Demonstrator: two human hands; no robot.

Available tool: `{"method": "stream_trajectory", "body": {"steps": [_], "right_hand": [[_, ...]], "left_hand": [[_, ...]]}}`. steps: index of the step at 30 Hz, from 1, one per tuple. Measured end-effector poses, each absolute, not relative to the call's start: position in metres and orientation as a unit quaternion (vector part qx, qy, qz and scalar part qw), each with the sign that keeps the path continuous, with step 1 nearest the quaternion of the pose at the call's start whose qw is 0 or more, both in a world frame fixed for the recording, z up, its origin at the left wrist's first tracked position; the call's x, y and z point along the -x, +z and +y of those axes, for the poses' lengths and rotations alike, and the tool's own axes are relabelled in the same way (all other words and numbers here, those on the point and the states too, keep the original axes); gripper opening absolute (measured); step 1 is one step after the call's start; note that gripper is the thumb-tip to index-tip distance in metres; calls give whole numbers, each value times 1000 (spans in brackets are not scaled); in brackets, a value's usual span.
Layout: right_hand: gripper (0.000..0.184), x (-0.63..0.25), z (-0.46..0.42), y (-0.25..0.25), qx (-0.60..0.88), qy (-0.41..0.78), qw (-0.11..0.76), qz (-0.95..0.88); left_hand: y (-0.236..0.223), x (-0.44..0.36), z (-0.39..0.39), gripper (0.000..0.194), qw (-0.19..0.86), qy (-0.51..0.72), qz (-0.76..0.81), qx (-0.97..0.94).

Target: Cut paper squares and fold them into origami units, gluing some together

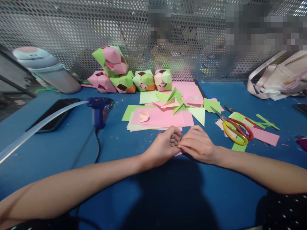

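Observation:
Both hands meet low over the blue table, just in front of the paper stack. My left hand (165, 143) is closed, its fingers curled inward and palm turned partly up. Fingertips of my right hand (198, 143) press together against the left fingertips, so it is closed too. Whatever sits between them is hidden. A sliver of pink paper (179, 153) peeks out beneath the hands. Behind them lie pink sheets (165, 117) with a small folded peach piece (144, 116) on top and several folded green pieces (176, 95).
Folded paper balls (144, 80) line the back, one stacked on others. A blue glue gun (98, 111) with a long clear stick stands left, beside a dark phone (55, 113) and a tilted bottle (52, 72). Scissors (233, 129) lie on paper scraps right. A bag (283, 75) sits behind.

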State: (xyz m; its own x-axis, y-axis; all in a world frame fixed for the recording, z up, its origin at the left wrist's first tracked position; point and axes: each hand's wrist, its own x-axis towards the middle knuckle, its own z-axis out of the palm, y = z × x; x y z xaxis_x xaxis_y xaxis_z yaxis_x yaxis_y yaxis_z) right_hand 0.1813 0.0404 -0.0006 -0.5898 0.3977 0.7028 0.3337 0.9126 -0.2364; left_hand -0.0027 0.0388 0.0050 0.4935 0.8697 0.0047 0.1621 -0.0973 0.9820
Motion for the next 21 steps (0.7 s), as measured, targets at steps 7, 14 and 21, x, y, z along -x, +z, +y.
{"method": "stream_trajectory", "body": {"steps": [7,14,21], "right_hand": [[14,-183,41,-4,207,50,415,-885],[7,-180,41,-4,290,74,428,-853],[6,-178,42,-2,320,92,429,-840]], "left_hand": [[2,3,39,31,549,323,367,-679],[3,3,41,28,559,386,372,-632],[4,4,41,25,545,395,387,-630]]}}
